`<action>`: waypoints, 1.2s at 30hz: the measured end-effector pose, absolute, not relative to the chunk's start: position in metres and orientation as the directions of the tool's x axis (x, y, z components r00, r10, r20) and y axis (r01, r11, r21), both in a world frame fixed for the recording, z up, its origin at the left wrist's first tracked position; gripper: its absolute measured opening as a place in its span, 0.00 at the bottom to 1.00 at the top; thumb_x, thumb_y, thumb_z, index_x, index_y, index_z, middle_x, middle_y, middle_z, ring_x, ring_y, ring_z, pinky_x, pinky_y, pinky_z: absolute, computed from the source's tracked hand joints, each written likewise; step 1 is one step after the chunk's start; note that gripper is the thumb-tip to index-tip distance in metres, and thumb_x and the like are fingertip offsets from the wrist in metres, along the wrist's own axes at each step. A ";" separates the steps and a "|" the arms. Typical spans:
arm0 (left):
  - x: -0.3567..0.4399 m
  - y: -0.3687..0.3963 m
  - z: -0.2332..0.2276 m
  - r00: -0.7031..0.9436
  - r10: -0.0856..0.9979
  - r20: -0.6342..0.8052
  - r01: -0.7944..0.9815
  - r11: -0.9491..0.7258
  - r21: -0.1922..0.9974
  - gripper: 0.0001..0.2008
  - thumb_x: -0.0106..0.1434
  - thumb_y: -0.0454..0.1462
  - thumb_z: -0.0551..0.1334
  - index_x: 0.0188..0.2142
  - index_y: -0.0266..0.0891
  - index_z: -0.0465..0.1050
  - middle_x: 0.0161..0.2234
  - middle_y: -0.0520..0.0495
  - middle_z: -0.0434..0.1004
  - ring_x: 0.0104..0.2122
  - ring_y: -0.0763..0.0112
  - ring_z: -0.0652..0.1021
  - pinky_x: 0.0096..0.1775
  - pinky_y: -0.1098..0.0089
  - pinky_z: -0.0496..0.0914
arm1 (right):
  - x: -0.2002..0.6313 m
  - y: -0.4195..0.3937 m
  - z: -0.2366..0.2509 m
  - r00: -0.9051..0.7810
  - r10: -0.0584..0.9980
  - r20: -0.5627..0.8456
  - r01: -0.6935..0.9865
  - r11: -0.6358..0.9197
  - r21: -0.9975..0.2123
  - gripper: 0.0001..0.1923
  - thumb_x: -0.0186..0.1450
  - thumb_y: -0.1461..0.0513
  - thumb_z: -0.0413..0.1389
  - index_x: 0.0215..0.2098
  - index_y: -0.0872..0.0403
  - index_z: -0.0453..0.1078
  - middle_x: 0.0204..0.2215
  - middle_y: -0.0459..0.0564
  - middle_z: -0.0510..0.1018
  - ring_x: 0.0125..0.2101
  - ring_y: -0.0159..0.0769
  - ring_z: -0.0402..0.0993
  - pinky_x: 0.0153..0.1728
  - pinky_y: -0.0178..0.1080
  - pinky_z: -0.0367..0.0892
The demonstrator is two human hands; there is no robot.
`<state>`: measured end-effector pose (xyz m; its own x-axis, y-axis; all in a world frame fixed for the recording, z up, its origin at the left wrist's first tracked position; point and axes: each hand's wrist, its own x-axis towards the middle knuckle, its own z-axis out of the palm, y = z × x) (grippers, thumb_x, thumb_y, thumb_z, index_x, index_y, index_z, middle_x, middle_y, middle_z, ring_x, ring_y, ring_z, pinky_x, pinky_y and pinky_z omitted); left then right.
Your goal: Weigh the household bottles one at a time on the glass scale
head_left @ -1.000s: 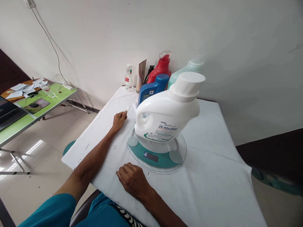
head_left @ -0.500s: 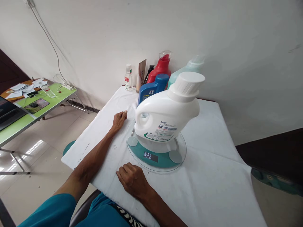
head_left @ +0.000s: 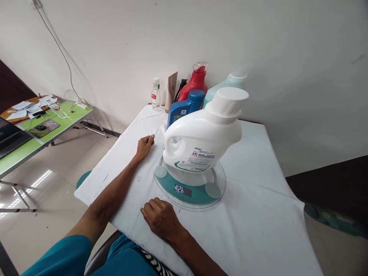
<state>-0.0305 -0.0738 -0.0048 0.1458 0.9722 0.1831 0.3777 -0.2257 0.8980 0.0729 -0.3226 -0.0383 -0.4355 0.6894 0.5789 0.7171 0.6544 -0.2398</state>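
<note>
A large white jug of laundry detergent with a white screw cap stands on a round glass scale. The scale has a teal front band and a lit display. My left hand lies on the white tablecloth, left of the jug's handle and apart from it, with its fingers curled in. Closer to me, my right hand rests in a loose fist just in front of the scale, not touching it. Nothing shows in either hand.
Behind the jug, along the wall, stand a blue bottle, a red bottle, a pale green bottle, a tan tube and a small clear bottle. At left is a green table with a laptop.
</note>
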 end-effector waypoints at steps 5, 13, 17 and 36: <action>-0.030 -0.073 -0.006 0.143 0.973 0.181 0.383 -0.223 0.896 0.29 0.69 0.60 0.53 0.22 0.40 0.62 0.20 0.53 0.60 0.24 0.73 0.62 0.29 0.69 0.57 | 0.073 -0.323 -0.038 -0.447 0.692 0.567 0.716 0.657 -0.237 0.17 0.71 0.69 0.52 0.24 0.53 0.62 0.22 0.45 0.66 0.24 0.34 0.61 0.25 0.40 0.46; -0.031 -0.074 -0.006 0.153 0.971 0.186 0.367 -0.230 0.901 0.29 0.69 0.59 0.53 0.22 0.40 0.61 0.20 0.53 0.59 0.24 0.73 0.62 0.29 0.69 0.57 | 0.073 -0.322 -0.037 -0.424 0.684 0.594 0.712 0.657 -0.248 0.16 0.71 0.69 0.53 0.24 0.53 0.63 0.21 0.45 0.66 0.24 0.34 0.60 0.24 0.40 0.47; -0.031 -0.074 -0.006 0.145 0.973 0.181 0.378 -0.223 0.899 0.29 0.69 0.59 0.53 0.22 0.40 0.61 0.20 0.53 0.59 0.24 0.74 0.62 0.29 0.69 0.56 | 0.073 -0.323 -0.037 -0.436 0.689 0.580 0.714 0.657 -0.243 0.16 0.71 0.69 0.53 0.25 0.53 0.63 0.22 0.45 0.67 0.24 0.34 0.61 0.24 0.40 0.47; 0.000 -0.139 0.101 0.414 0.823 0.388 0.063 -0.451 0.890 0.32 0.63 0.64 0.58 0.42 0.37 0.74 0.41 0.40 0.78 0.42 0.59 0.77 0.44 0.63 0.71 | 0.071 -0.322 -0.037 -0.468 0.717 0.516 0.748 0.633 -0.201 0.14 0.70 0.68 0.54 0.26 0.53 0.64 0.21 0.46 0.70 0.24 0.35 0.65 0.23 0.40 0.47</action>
